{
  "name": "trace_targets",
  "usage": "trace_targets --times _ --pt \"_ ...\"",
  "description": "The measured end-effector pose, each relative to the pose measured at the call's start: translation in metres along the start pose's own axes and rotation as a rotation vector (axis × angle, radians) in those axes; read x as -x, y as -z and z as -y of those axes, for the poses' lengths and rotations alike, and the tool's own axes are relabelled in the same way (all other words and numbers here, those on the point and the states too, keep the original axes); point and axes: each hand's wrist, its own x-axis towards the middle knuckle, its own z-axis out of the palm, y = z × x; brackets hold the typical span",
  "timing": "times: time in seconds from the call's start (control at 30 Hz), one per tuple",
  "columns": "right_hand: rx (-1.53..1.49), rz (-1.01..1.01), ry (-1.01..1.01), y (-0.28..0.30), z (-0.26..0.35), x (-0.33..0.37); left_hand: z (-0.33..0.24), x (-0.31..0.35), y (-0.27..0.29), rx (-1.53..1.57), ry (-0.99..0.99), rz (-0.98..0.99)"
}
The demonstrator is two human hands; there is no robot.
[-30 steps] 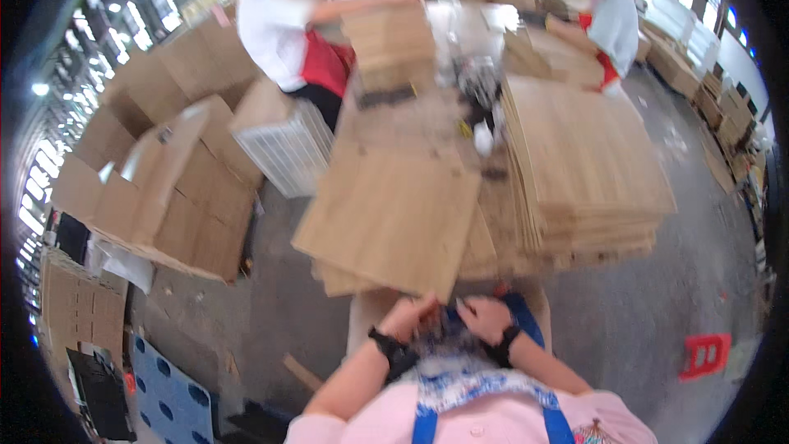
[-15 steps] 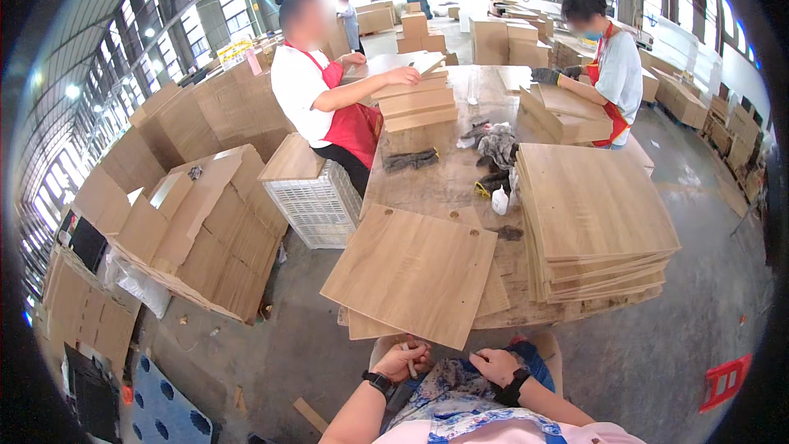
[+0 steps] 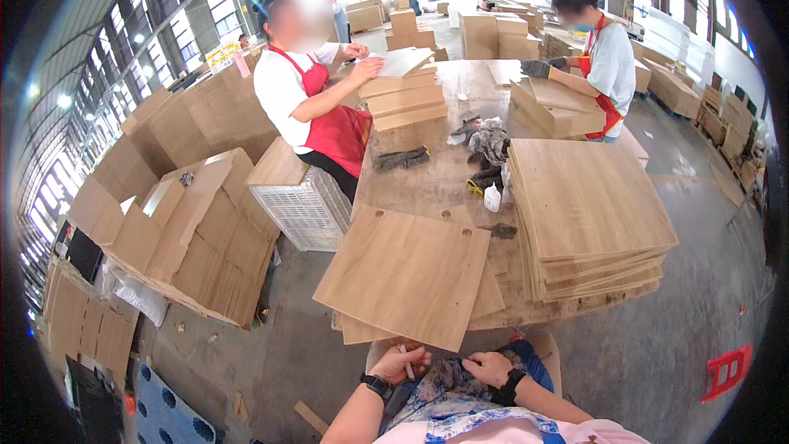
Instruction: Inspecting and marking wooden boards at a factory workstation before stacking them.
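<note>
Over my lap, my left hand (image 3: 393, 367) is closed around a small white stick-like thing (image 3: 408, 363), whose exact kind is too small to tell. Beside it, my right hand (image 3: 491, 370) rests on the flowered apron (image 3: 450, 386) with its fingers curled in. What those fingers hold, if anything, is hidden. Just beyond my hands, a square wood-grain panel (image 3: 403, 275) with round holes near its far corners lies askew on other panels, its near corner sticking out past the table edge. Neither hand is on it.
On the wooden table (image 3: 460, 173), a tall panel stack (image 3: 592, 197) stands right, with a white bottle (image 3: 492, 198) and dark gloves (image 3: 401, 159) nearby. Two people in red aprons work at panel piles further off. Cardboard (image 3: 197, 230) stands left; a red plastic frame (image 3: 726, 373) lies right.
The whole view has shifted slightly. The person at the far left has leaned back and raised a hand off the panels. My own hands stay nearly in place over my lap.
</note>
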Motion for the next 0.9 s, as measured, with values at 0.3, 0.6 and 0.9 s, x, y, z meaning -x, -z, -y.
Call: trace_targets --times 0.3,0.6,0.9 --pt "0.040 0.026 0.039 -0.007 -0.010 -0.005 0.003 -0.007 0.006 0.038 -0.009 0.012" --pt "0.089 0.046 0.039 -0.005 -0.002 -0.001 0.000 -0.005 0.009 0.082 0.001 -0.018" --pt "0.130 0.071 0.024 -0.003 0.006 0.002 0.004 -0.004 0.011 0.116 -0.001 0.008"
